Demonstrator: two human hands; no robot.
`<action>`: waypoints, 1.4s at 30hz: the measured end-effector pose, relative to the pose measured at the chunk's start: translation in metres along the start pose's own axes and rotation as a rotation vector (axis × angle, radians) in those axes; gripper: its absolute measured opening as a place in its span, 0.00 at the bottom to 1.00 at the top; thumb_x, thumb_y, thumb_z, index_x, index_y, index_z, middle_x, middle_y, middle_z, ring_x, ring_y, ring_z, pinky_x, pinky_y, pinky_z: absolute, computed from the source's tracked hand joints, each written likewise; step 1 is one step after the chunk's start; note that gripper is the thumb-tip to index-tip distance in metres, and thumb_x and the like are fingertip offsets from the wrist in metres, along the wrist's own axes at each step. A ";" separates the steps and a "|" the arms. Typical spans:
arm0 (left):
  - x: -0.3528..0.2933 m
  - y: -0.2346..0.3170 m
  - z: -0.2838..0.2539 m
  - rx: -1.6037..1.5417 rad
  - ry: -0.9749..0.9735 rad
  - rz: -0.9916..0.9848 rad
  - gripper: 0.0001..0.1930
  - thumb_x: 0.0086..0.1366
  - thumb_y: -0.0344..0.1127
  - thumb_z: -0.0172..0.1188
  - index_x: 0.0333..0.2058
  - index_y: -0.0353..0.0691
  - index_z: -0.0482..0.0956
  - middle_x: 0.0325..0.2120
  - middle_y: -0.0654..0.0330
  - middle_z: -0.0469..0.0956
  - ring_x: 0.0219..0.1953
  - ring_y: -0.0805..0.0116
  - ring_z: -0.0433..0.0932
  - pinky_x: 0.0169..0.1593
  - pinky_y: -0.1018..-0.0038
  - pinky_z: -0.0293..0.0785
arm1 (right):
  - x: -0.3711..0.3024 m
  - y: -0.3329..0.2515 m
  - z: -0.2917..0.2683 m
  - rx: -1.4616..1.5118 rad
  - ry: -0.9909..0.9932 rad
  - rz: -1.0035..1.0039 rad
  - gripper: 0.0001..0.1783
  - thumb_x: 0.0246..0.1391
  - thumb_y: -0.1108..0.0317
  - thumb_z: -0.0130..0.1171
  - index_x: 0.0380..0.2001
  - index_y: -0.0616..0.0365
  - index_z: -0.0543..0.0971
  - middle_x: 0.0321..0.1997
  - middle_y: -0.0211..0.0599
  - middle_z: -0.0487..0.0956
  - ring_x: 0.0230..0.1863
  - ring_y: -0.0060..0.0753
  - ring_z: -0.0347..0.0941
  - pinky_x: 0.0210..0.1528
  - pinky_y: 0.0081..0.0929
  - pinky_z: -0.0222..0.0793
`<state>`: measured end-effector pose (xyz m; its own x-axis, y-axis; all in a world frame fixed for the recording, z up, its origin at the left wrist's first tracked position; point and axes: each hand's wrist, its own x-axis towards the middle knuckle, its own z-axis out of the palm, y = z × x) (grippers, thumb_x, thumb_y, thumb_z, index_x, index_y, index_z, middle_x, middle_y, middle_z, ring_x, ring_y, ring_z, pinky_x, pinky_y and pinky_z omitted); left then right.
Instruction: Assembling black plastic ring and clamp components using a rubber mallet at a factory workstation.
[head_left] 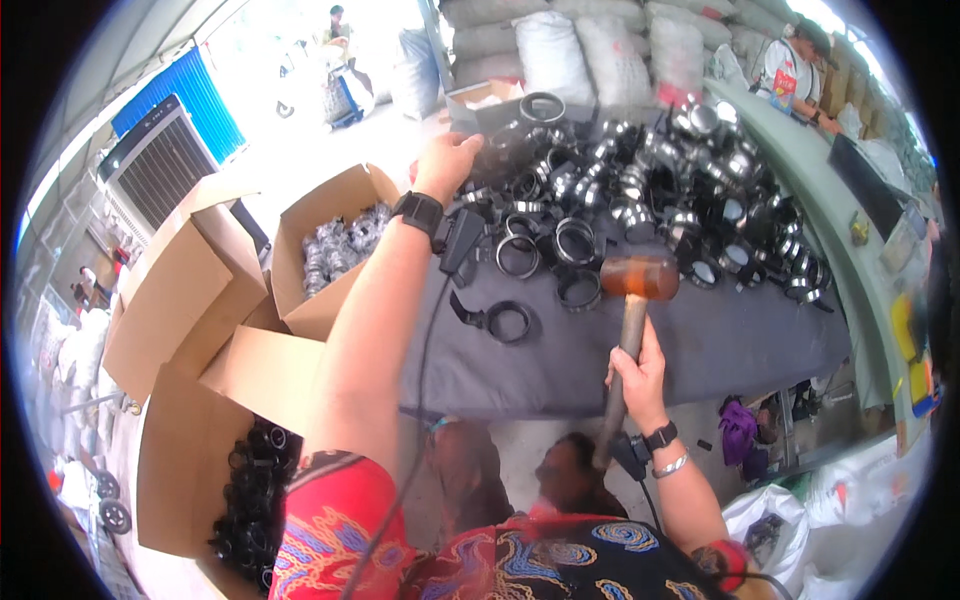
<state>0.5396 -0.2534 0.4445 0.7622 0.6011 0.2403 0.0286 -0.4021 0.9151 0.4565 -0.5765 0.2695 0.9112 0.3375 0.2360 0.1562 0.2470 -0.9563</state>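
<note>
My right hand [640,372] is wrapped round the wooden handle of a mallet [640,278]. Its amber-brown head is raised above the front of the dark-covered table [690,350]. My left arm stretches to the table's far left, where my left hand [447,165] has its fingers bent together beside a blurred dark, rounded thing [507,150]; whatever the fingers grip is not clear. Between the hands lie black rings with shiny metal rims [575,241]. A black ring with a side tab [508,321] sits apart from them, nearer to me.
A heap of black-and-metal parts [650,170] covers the table's back and right. To my left stand a carton of wrapped metallic parts [345,245] and a carton of black parts [255,490]. Stacked sacks [600,50] line the back. Another person [795,75] sits beyond a green-edged table [800,150].
</note>
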 end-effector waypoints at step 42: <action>-0.328 -0.208 -0.077 -0.594 -0.088 -0.272 0.13 0.68 0.39 0.54 0.26 0.40 0.77 0.24 0.65 0.77 0.31 0.76 0.72 0.40 0.78 0.65 | -0.020 -0.020 0.138 -0.339 -0.545 0.336 0.41 0.55 0.75 0.52 0.70 0.49 0.49 0.33 0.32 0.75 0.20 0.16 0.66 0.20 0.19 0.70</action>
<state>0.2335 -0.3138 0.2003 0.8289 0.5587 -0.0294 -0.1149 0.2214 0.9684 0.3827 -0.4628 0.3077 0.6250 0.7726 -0.1122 0.0910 -0.2148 -0.9724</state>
